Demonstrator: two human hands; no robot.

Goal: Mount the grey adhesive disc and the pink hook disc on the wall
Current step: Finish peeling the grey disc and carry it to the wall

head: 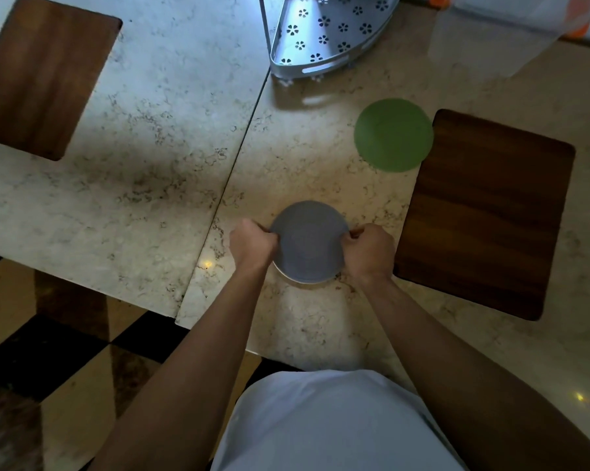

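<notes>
A round grey adhesive disc point(309, 241) is held flat against the marble wall point(157, 137) in the middle of the view, with a pale backing edge showing along its lower rim. My left hand point(253, 244) pinches its left edge. My right hand point(368, 251) pinches its right edge. No pink hook disc is visible.
A green disc point(394, 135) sits on the marble up and to the right, touching a dark wooden panel point(487, 212). Another wooden panel point(45, 73) is at upper left. A perforated metal corner shelf point(324, 32) hangs at the top, with clear plastic packaging point(497, 32) beside it.
</notes>
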